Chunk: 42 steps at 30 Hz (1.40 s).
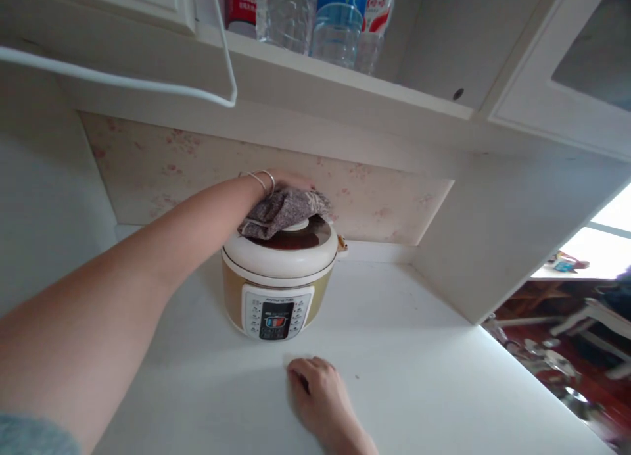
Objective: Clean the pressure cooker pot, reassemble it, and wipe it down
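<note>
A white and gold electric pressure cooker (pixel 280 264) stands on the white counter, its control panel (pixel 276 318) facing me. Over the back left of its dark-topped lid lies a bunched purple-grey cloth (pixel 286 212), partly covering the pale knob (pixel 296 226). My left hand (pixel 292 179), with bangles at the wrist, is on top of the cloth and grips it against the lid; its fingertips are mostly hidden. In front of the cooker, my right hand (pixel 320 392) rests on the counter, fingers curled in a loose fist with nothing visible in them.
Overhead, a cabinet shelf (pixel 345 87) holds several plastic bottles (pixel 338 31) and a red can (pixel 241 8). A white wire or rod (pixel 123 79) hangs at upper left. White side panels (pixel 493 225) flank the counter (pixel 394 376). Pots (pixel 557 363) sit low beyond its right edge.
</note>
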Motion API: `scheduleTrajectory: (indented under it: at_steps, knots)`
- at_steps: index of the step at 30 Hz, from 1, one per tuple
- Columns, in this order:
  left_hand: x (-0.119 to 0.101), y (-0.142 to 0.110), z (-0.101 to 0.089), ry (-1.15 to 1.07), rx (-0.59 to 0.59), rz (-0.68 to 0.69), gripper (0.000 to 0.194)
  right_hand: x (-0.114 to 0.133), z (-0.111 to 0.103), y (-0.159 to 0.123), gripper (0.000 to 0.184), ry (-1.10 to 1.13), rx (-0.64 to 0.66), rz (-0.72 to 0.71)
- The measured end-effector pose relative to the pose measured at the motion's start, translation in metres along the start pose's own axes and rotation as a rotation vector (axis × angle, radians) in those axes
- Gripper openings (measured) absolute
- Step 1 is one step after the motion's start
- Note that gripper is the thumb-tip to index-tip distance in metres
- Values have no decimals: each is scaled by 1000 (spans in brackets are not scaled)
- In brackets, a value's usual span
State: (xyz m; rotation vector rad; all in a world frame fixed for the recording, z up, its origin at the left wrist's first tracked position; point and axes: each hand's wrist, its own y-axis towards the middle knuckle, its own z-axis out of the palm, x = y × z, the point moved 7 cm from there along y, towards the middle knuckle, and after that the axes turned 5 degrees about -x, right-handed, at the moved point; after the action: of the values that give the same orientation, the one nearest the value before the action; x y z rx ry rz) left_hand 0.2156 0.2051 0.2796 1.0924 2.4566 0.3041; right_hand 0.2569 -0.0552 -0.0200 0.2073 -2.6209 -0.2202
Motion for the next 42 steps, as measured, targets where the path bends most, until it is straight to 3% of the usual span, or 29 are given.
scheduleTrajectory:
  at_steps: [3,7,10,14,18,21,25,28,33,37,42]
  knots:
    - [-36,1,21,110,195,52,27,1,-1,-1,22,8,13,-12]
    - [-88,-33,46,314,254,223,31,2,-4,-3,24,21,-3,-35]
    - [-113,-74,58,345,158,298,35,4,-6,-4,24,28,-14,-45]
    - [-129,-130,50,426,-102,411,30,7,-10,-7,25,26,-15,-59]
    - [-130,-190,46,520,-196,630,25,7,-10,-9,24,16,-18,-63]
    - [-114,-236,57,590,-236,753,27,8,-10,-10,24,7,-25,-54]
    - [-82,-289,95,659,-254,831,24,10,-11,-10,25,21,-27,-46]
    - [-69,-315,131,686,-233,884,22,10,-11,-9,24,6,-44,-33]
    - [-76,-318,169,689,-244,835,20,9,-10,-9,23,-4,-88,-48]
    - [-97,-295,176,693,-244,753,24,14,-9,-15,23,56,-49,-114]
    - [-127,-246,176,721,-249,671,29,15,-12,-19,27,95,-24,-122]
